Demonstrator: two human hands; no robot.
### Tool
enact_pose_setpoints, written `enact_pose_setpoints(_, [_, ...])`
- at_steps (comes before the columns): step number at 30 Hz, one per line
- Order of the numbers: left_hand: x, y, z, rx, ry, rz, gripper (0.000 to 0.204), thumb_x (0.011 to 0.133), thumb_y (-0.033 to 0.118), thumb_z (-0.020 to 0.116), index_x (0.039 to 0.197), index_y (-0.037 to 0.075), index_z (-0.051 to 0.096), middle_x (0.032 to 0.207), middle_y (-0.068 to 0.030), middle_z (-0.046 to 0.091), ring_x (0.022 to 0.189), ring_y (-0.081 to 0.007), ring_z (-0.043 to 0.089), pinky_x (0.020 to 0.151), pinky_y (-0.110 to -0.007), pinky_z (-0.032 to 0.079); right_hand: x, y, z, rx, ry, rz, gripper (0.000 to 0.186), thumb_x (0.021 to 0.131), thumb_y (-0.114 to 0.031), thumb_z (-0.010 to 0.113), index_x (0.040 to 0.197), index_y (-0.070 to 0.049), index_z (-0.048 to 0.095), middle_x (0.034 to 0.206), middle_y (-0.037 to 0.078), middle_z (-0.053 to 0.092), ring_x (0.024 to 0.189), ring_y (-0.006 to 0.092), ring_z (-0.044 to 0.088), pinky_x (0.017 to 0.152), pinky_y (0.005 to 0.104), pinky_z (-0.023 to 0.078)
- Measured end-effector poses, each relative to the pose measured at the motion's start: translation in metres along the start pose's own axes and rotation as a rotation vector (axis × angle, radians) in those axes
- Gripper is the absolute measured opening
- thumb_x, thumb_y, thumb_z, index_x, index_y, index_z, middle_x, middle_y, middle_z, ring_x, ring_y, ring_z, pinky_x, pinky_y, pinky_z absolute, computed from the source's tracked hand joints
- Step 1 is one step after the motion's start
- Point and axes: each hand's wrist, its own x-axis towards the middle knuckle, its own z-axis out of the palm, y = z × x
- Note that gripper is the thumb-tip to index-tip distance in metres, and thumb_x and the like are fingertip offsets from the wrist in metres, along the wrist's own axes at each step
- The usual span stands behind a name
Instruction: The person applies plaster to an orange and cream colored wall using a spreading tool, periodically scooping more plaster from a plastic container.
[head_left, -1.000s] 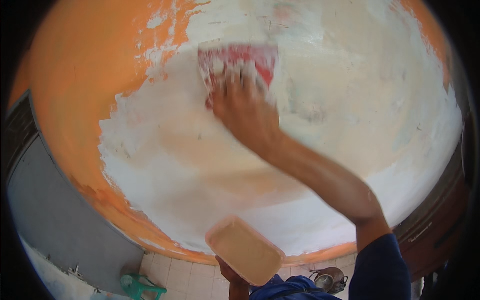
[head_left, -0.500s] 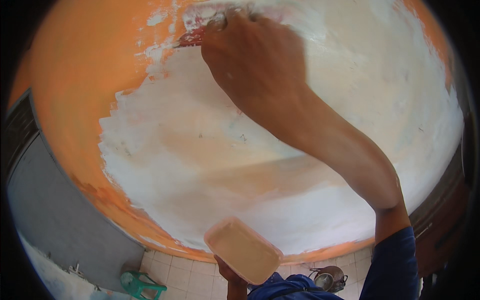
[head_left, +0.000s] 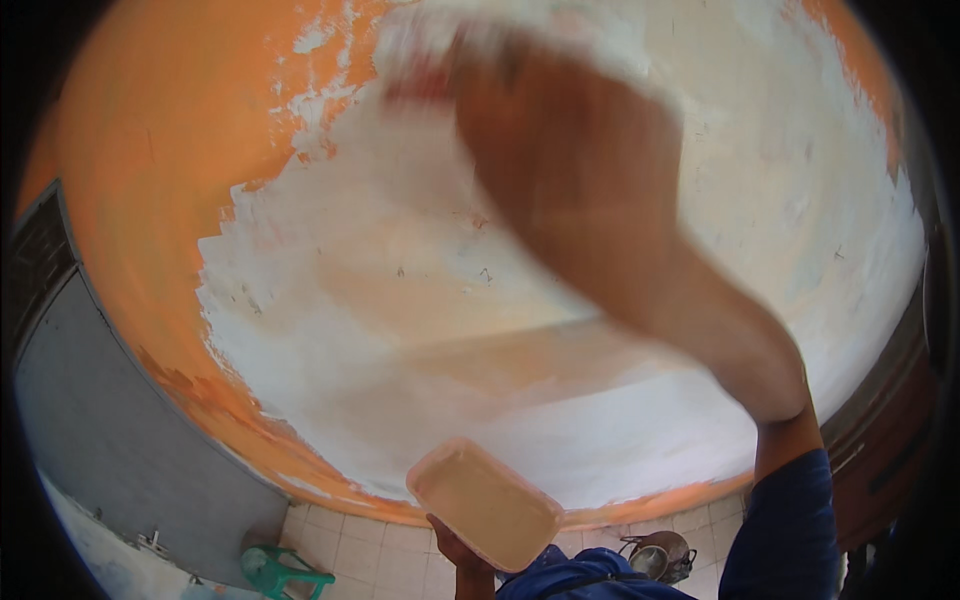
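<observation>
My right hand (head_left: 570, 130) is raised at the upper middle against the wall, blurred by motion. It grips a flat red spreader (head_left: 420, 82) smeared with white; its outline is blurred and partly hidden by the fingers. Around it the wall (head_left: 380, 230) carries a broad whitish coat with streaky, ragged edges over orange paint. Low in front of me, my left hand (head_left: 455, 545) holds a pinkish rectangular tub (head_left: 415, 475) by its left side. Inside the tub is a smooth beige surface (head_left: 487, 508). Most of the left hand's fingers are hidden beneath the tub.
A green plastic stool (head_left: 285, 572) stands on the tiled floor (head_left: 360, 545) at the lower left. Beside it runs a grey panel (head_left: 130, 400). A metal pot (head_left: 655, 558) sits on the floor at lower right. Dark reddish-brown woodwork (head_left: 885, 470) borders the right side.
My right hand and the spreader have moved to the right and slightly down across the white coat. The tub in my left hand has barely shifted.
</observation>
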Motion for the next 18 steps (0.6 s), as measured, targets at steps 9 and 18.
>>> enact_pose_setpoints(9, [0.005,-0.011,-0.031,0.216,0.055,0.029,0.052,0.095,0.047,0.025,0.126,0.008,0.038,0.116,-0.0088,0.049,0.101,-0.0241,0.052,0.086,-0.038,0.046,-0.115,-0.045,0.044,-0.036,-0.313,-0.259,0.043,0.068,-0.006,0.054,0.106,0.013,0.053,0.107,0.031,0.055,0.100,0.0409,0.055,0.088,0.0444,0.045])
enact_pose_setpoints(18, [0.000,0.003,0.007,-0.014,0.037,-0.004,0.047,0.096,0.044,0.024,0.122,0.008,0.039,0.111,-0.0082,0.051,0.097,-0.0216,0.054,0.082,-0.035,0.048,-0.010,-0.004,0.010,0.218,0.116,-0.069,0.012,0.068,-0.011,0.059,0.070,0.000,0.058,0.068,0.013,0.055,0.066,0.0257,0.058,0.052,0.0364,0.047])
